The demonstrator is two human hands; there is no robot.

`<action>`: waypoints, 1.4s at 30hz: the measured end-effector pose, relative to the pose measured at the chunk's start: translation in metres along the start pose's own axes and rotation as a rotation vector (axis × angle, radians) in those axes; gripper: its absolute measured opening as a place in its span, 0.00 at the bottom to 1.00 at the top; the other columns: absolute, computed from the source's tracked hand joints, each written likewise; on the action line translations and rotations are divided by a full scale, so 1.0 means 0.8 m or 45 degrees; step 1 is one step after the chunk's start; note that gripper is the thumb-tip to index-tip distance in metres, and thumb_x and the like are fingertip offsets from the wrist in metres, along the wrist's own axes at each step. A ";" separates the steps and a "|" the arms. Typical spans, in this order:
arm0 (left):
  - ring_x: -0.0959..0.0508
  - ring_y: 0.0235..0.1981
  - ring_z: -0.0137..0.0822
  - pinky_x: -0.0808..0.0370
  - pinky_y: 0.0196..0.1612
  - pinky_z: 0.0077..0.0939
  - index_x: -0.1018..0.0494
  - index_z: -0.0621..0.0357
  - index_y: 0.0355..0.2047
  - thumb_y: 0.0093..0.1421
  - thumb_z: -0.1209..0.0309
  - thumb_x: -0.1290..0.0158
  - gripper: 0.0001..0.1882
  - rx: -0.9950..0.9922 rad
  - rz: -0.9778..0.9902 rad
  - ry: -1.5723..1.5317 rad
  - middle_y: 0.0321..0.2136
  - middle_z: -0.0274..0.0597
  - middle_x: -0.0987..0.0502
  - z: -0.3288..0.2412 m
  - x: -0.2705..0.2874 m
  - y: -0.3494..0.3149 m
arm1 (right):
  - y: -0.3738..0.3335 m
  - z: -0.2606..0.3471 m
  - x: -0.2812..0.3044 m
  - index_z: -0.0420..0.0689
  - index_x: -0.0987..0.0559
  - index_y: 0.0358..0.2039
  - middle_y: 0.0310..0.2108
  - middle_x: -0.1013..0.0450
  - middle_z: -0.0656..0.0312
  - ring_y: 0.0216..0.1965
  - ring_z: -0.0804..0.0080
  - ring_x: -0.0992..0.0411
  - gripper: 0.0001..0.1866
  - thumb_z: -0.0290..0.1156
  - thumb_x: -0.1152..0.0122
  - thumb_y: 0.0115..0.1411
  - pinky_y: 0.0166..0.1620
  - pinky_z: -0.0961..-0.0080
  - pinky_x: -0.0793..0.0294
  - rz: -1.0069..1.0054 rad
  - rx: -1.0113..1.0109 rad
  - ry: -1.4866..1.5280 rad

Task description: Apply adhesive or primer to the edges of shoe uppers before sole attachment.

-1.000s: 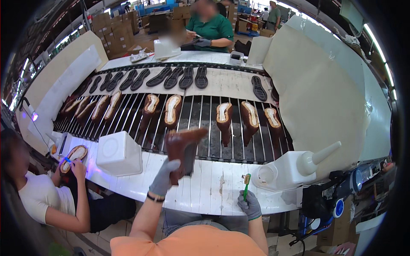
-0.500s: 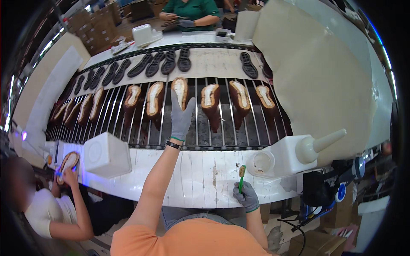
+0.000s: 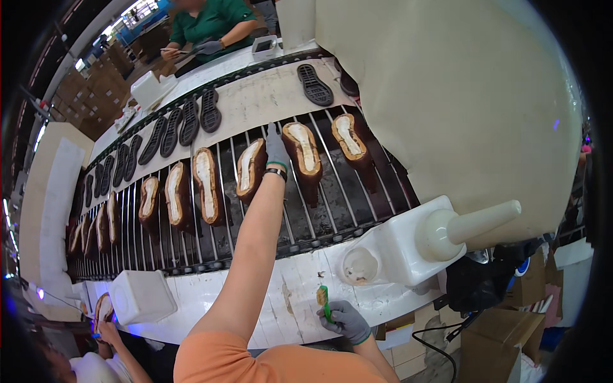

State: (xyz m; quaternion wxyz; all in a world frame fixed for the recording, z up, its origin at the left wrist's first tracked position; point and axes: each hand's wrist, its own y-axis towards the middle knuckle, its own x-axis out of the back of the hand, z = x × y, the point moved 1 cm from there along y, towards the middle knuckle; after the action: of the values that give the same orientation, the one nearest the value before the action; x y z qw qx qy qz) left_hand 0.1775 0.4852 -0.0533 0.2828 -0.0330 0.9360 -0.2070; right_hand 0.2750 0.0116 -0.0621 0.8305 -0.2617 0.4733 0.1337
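Note:
My left hand [image 3: 276, 148], in a grey glove, reaches over the rack between two upturned dark-brown shoe uppers. Its visible fingers are stretched out. The tilted upper [image 3: 251, 169] lies close on its left, the other upper [image 3: 303, 148] on its right; whether it touches either I cannot tell. Both have tan rims and white middles. Near the table's front edge, my gloved right hand [image 3: 348, 321] is closed around a green toothbrush [image 3: 324, 302], its bristle head up.
More uppers [image 3: 205, 185] lie on the metal-rod rack [image 3: 329, 210]. Black soles [image 3: 315, 84] line the pale strip behind. A white container with a cup and spout [image 3: 408, 246] stands right, a white box [image 3: 142, 297] left. One person sits at left; another in green [image 3: 211, 29] works across.
My left hand has moved from one upper to a place between two uppers farther right along the row. My view has turned right and tilted. The right hand keeps the toothbrush.

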 end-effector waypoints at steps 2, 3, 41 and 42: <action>0.30 0.56 0.47 0.34 0.60 0.40 0.39 0.65 0.61 0.56 0.36 0.49 0.48 0.081 0.045 -0.104 0.58 0.53 0.32 0.006 0.000 0.029 | 0.001 0.004 -0.004 0.32 0.22 0.46 0.31 0.23 0.57 0.16 0.83 0.39 0.21 0.38 0.36 0.61 0.17 0.87 0.44 0.039 0.012 0.045; 0.25 0.52 0.45 0.28 0.56 0.39 0.34 0.65 0.58 0.57 0.36 0.49 0.45 0.042 0.087 -0.035 0.54 0.51 0.27 0.008 -0.001 0.039 | 0.000 0.004 -0.006 0.30 0.20 0.42 0.25 0.25 0.54 0.13 0.80 0.41 0.22 0.40 0.35 0.59 0.16 0.84 0.47 -0.073 -0.025 -0.030; 0.31 0.61 0.40 0.34 0.63 0.35 0.43 0.58 0.66 0.62 0.69 0.42 0.34 -0.275 0.067 0.404 0.63 0.44 0.34 0.077 0.324 -0.622 | 0.122 0.028 -0.193 0.38 0.18 0.31 0.30 0.22 0.64 0.31 0.79 0.28 0.02 0.23 0.36 0.56 0.38 0.79 0.28 -0.244 0.747 -1.629; 0.31 0.60 0.41 0.35 0.64 0.34 0.44 0.60 0.66 0.64 0.68 0.46 0.33 -0.150 0.054 0.190 0.63 0.47 0.35 0.081 0.325 -0.615 | 0.120 0.033 -0.202 0.39 0.19 0.31 0.30 0.22 0.64 0.30 0.79 0.28 0.03 0.23 0.36 0.57 0.37 0.79 0.29 -0.265 0.859 -1.599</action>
State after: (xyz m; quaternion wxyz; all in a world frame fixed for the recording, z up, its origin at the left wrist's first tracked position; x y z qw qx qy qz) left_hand -0.0326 -0.0337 -0.0363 0.2142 -0.0144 0.9655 -0.1474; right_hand 0.1656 0.1103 0.0576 0.9899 0.0914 -0.1055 0.0255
